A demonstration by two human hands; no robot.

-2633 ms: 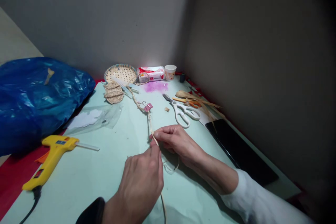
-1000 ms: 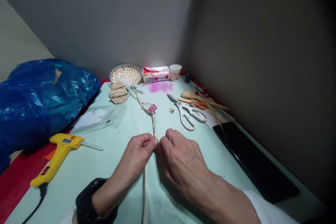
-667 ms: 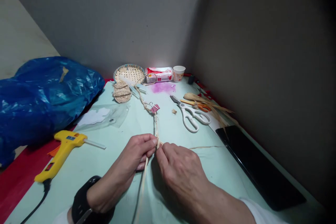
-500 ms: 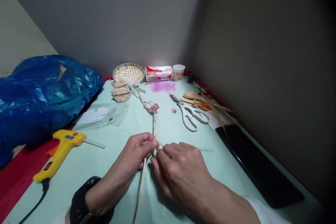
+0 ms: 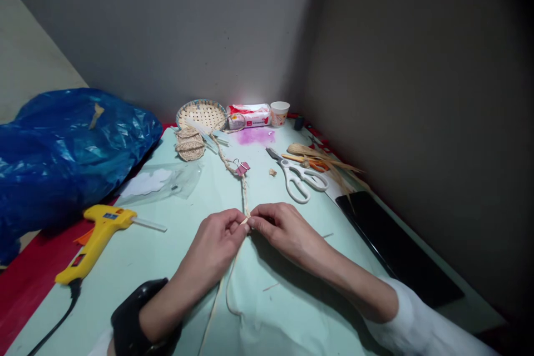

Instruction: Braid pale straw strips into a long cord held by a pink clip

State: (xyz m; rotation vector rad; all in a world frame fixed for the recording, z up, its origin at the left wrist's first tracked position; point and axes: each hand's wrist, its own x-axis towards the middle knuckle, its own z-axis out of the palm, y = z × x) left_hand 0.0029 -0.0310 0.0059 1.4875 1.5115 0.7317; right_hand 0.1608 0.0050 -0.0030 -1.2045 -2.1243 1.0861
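Note:
A pale braided cord (image 5: 245, 192) runs from a pink binder clip (image 5: 242, 167) down to my fingertips. My left hand (image 5: 219, 239) pinches its near end between thumb and forefinger. Right beside it, my right hand (image 5: 279, 225) pinches the same spot, the two thumbs almost meeting. Loose strands (image 5: 228, 283) hang from under my fingers toward the near edge. How the strands cross inside the pinch is hidden by the fingertips. Beyond the clip, the braid continues up to the left, close to a ball of twine (image 5: 190, 144).
At left lie a yellow glue gun (image 5: 94, 242), a clear plastic bag (image 5: 167, 181) and a big blue bag (image 5: 75, 150). White-handled scissors (image 5: 298, 178), dry fibres (image 5: 317, 153) and a black tablet-like slab (image 5: 396, 247) are at right. A woven basket (image 5: 202, 114) and paper cup (image 5: 280, 113) stand behind.
My right hand has turned from knuckles-up over the cord to a fingertip pinch, moving slightly up toward the left hand. The loose strands now hang differently. The view has shifted slightly.

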